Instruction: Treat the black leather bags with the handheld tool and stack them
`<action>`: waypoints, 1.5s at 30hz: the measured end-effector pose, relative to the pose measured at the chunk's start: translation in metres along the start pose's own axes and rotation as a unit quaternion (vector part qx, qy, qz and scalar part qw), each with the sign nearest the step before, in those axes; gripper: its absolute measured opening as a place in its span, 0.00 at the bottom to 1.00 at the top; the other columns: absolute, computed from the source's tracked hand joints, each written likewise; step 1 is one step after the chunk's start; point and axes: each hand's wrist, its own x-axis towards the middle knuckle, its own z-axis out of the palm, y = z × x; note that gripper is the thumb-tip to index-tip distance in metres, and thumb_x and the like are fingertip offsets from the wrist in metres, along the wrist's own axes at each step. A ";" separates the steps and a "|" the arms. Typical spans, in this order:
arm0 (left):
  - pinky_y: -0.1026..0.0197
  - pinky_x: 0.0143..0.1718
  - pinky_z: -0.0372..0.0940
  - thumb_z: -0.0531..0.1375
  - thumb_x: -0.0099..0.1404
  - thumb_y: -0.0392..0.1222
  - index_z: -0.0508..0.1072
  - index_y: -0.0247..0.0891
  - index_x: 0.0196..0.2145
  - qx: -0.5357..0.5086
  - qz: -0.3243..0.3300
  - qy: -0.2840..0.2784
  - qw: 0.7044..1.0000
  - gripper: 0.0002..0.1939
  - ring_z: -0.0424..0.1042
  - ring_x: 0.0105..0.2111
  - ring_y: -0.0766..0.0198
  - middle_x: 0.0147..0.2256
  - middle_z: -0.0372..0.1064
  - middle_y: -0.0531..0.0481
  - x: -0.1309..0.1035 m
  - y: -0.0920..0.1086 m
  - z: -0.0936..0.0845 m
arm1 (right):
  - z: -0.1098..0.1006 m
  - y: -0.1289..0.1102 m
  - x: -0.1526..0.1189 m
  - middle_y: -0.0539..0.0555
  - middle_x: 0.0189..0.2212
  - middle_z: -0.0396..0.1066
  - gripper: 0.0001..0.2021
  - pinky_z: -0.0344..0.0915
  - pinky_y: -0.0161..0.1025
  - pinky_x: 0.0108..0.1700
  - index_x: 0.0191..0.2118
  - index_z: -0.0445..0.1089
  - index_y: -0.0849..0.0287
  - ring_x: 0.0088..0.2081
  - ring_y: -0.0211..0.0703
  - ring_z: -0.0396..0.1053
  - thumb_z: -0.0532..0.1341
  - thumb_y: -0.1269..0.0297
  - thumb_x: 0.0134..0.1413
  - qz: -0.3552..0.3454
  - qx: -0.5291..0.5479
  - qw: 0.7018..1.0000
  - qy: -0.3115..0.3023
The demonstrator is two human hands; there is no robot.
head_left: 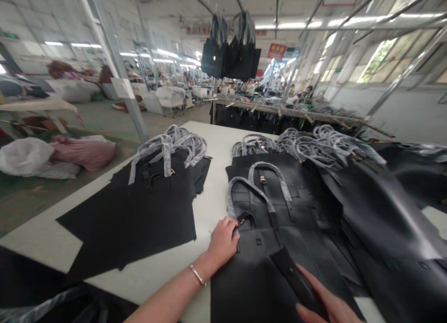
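Observation:
Black leather bag panels lie on the pale table, with handles wrapped in clear plastic. My left hand, with a metal bracelet at the wrist, has its fingers closed at the base of a wrapped handle, beside a short strap with a gold-coloured clasp. My right hand, at the lower right, grips a dark, long object above the same panel. What that object is, I cannot make out.
A stack of black panels with wrapped handles lies on the table's left. More leather pieces cover the right side. Black bags hang overhead beyond the table. A metal post stands at the left.

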 end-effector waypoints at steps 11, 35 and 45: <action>0.53 0.46 0.59 0.59 0.64 0.43 0.64 0.37 0.50 0.054 -0.059 0.044 0.996 0.18 0.65 0.43 0.54 0.42 0.66 0.46 -0.020 0.018 0.019 | -0.012 -0.013 0.030 0.43 0.18 0.65 0.34 0.60 0.30 0.17 0.63 0.56 0.56 0.16 0.35 0.64 0.62 0.50 0.52 0.128 0.190 0.965 -0.124; 0.63 0.39 0.60 0.58 0.66 0.44 0.68 0.47 0.46 -0.045 -0.169 0.020 0.984 0.10 0.73 0.37 0.61 0.36 0.74 0.54 -0.007 0.017 0.010 | -0.022 -0.062 0.051 0.44 0.16 0.67 0.33 0.60 0.33 0.20 0.64 0.56 0.59 0.17 0.39 0.65 0.59 0.51 0.54 0.048 0.057 0.996 -0.058; 0.58 0.45 0.63 0.49 0.65 0.28 0.63 0.40 0.48 -0.155 -0.146 0.119 0.970 0.16 0.70 0.41 0.61 0.40 0.69 0.49 -0.011 0.008 0.019 | 0.021 -0.078 0.068 0.43 0.21 0.63 0.23 0.60 0.30 0.16 0.54 0.66 0.56 0.15 0.33 0.63 0.61 0.55 0.53 0.081 0.125 0.965 -0.216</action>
